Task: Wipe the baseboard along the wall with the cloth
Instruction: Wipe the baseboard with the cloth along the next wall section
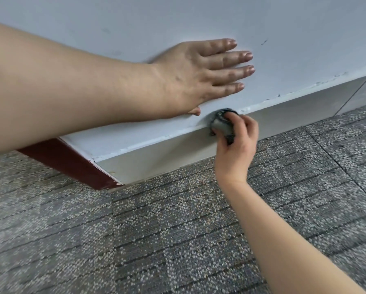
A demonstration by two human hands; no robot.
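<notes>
Right hand has its fingers curled round a balled grey cloth and presses it on the upper edge of the baseboard, right where the board meets the wall. Left hand holds nothing: palm flat on the wall, fingers straight, just above and slightly left of the cloth, thumb tip close to it but apart. Key relation: the baseboard's long axis runs from near-left, where it ends at a dark red trim, to far-right, past a joint line in the board. The cloth sits roughly mid-run, so there is board on both sides of the right hand. Can't tell which stretch is already clean. Judgement: the stroke must follow that axis. Rightward and away is open, while leftward passes under the left forearm. The right hand is the working one and the left likely only braces. The cloth covers the top edge only, so the lower face down to the carpet probably needs its own pass.
</notes>
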